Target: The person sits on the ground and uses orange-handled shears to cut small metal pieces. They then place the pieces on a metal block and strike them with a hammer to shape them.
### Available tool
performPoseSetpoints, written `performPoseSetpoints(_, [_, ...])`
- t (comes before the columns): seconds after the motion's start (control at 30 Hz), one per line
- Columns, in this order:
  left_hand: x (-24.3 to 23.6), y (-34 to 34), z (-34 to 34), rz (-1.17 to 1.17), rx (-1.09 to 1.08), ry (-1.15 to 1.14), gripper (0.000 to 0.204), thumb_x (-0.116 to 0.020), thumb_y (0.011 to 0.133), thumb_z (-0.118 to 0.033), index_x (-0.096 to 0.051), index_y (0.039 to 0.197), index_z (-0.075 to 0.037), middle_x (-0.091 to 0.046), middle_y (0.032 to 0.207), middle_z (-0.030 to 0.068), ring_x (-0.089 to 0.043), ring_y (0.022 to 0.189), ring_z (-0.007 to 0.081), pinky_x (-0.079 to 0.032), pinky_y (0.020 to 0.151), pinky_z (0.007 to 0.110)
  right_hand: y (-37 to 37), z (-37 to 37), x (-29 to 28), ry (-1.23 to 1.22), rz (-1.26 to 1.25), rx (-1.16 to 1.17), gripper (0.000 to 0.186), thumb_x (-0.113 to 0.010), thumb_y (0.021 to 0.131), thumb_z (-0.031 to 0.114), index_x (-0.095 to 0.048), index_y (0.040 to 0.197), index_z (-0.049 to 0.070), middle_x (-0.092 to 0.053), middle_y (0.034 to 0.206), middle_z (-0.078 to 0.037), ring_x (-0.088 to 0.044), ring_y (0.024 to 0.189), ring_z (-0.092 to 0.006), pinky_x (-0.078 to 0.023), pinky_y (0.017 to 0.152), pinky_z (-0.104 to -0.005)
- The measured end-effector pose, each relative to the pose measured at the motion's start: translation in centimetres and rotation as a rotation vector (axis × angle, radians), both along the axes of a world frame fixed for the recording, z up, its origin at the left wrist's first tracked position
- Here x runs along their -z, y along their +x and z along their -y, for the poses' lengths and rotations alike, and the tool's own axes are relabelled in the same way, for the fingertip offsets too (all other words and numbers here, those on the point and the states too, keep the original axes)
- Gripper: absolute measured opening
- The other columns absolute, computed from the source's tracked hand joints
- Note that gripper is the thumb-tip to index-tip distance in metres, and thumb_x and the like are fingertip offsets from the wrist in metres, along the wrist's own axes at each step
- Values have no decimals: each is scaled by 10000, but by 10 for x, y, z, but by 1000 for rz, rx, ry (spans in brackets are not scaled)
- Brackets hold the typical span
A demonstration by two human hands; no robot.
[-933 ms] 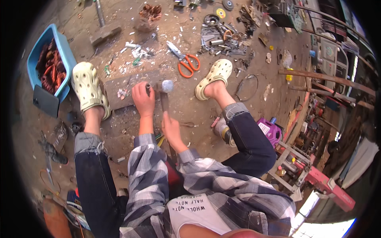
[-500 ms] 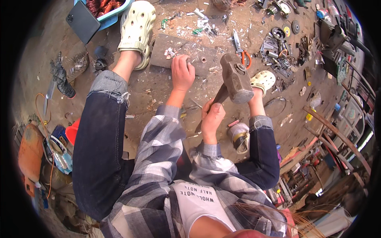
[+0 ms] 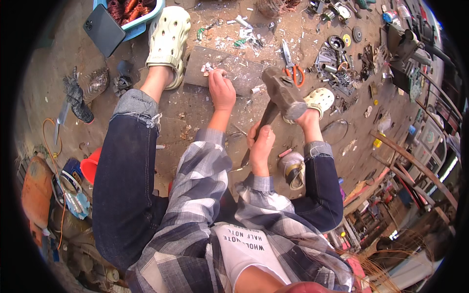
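My right hand [image 3: 261,149] is wrapped round the handle of a sledgehammer [image 3: 283,94], whose heavy, worn steel head is raised over the right end of a flat dark plate [image 3: 198,73] on the ground. My left hand [image 3: 223,92] reaches over the plate with its fingers curled in; whatever they hold, if anything, is hidden. Beside its fingertips lies a small pile of whitish fragments [image 3: 207,68]. A short pale cylinder [image 3: 257,90] lies on its side on the plate, between my left hand and the hammer head.
Orange-handled scissors [image 3: 294,73] lie beyond the hammer. My clog-clad feet flank the plate. At the far left, a phone [image 3: 104,30] rests against a blue basin [image 3: 138,30] of copper windings. Metal parts [image 3: 332,63] are scattered right. A knife [image 3: 61,119] and glove [image 3: 78,100] lie left.
The small cylinder stood on end farther up the plate and now lies on its side, nearer me. The hammer head has shifted slightly left. My left hand has moved slightly left.
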State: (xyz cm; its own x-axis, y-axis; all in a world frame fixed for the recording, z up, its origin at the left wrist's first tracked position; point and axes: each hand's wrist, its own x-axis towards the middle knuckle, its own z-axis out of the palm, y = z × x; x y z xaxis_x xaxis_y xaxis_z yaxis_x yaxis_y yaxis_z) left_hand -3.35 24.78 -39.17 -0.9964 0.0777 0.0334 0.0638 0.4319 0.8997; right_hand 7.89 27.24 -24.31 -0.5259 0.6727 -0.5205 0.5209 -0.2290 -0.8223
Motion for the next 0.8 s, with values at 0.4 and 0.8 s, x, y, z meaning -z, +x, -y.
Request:
performPoseSetpoints(0.4, [-17, 72, -17, -135, 634, -149, 345, -645, 730, -123, -538, 1051, -58, -536, 1027, 117, -512, 954, 304, -419, 831, 397, -18, -33, -11, -128, 264, 332, 508, -351, 978, 497, -433, 701, 80, -345, 489, 24, -309, 406, -78, -234, 392, -238])
performPoseSetpoints(0.8, [8, 114, -3, 246, 367, -385, 375, -702, 736, -156, -553, 1072, -85, -544, 1033, 96, -520, 996, 293, -429, 842, 401, 26, -58, 58, -503, 296, 459, 382, -432, 974, 423, -427, 775, 96, -338, 545, 59, -302, 438, -60, -264, 409, -235])
